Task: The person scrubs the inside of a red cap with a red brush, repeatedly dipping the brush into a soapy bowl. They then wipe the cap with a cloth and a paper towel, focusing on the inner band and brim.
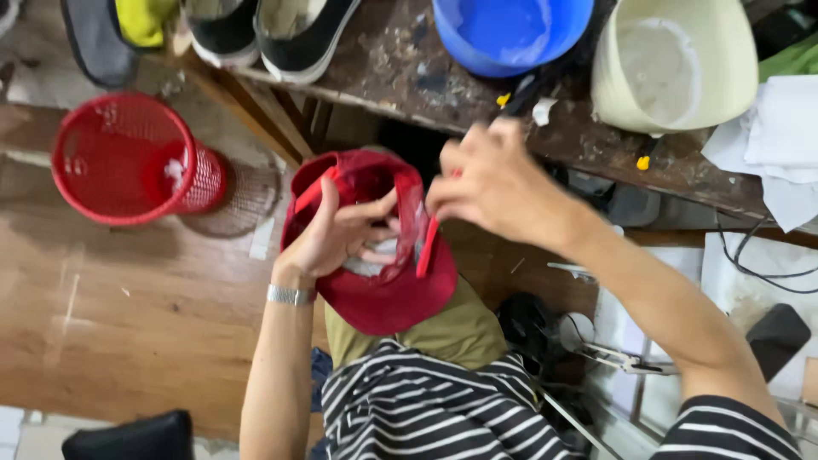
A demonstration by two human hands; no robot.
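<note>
Head view: left hand [336, 234] grips inside of red cap [383, 290]; right hand [494, 183] pinches its red strap [426, 247], under the table [400, 68] edge.

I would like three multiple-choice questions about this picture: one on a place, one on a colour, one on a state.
1. Where is the red basket?
A. on the floor
B. on the bench
C. on the lap

2. What colour is the bowl on the bench?
A. green
B. blue
C. black

3. How is the cap held?
A. inside facing up
B. worn on a head
C. folded flat

Answers: 1 A, it stands on wooden floor; 2 B, it is bright blue; 3 A, the left hand reaches inside it, the right hand at its edge.
</note>
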